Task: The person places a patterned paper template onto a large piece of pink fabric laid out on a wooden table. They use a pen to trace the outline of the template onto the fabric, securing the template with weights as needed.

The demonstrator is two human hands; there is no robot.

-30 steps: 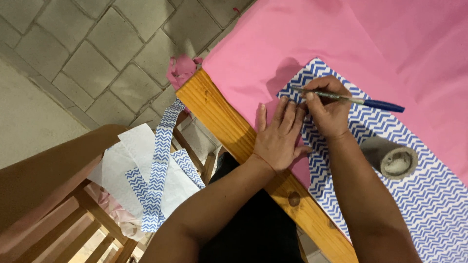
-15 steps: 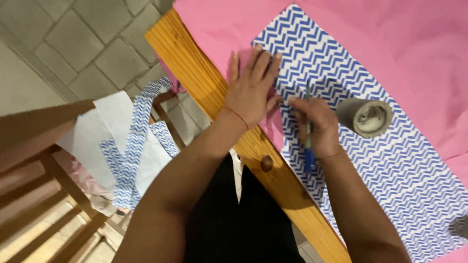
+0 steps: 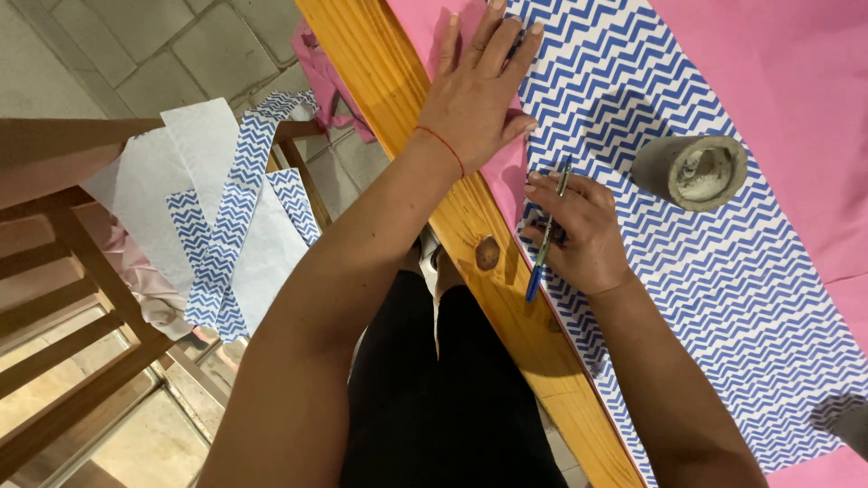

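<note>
right hand [image 3: 583,235] has its grip pinched around a blue pen [image 3: 545,233], fingers curled, the pen running along the hand with its blue end toward the person and its tip near the top of the fingers. the hand rests on a sheet of blue and white zigzag paper [image 3: 723,271] near that sheet's near edge. left hand [image 3: 477,86] lies flat with its fingers spread and straight, holding nothing, palm down partly on the zigzag paper and partly on the pink paper [image 3: 796,81] under it. both sheets lie on a wooden counter [image 3: 398,63], whose bare edge runs diagonally just beside the hands. a grey roll of tape [image 3: 692,172] stands on the zigzag paper, near the right hand but apart from it. off the counter, to the left, strips of the same zigzag paper [image 3: 226,226] lie heaped on a wooden chair [image 3: 63,298] above a tiled floor [image 3: 136,45].
</note>
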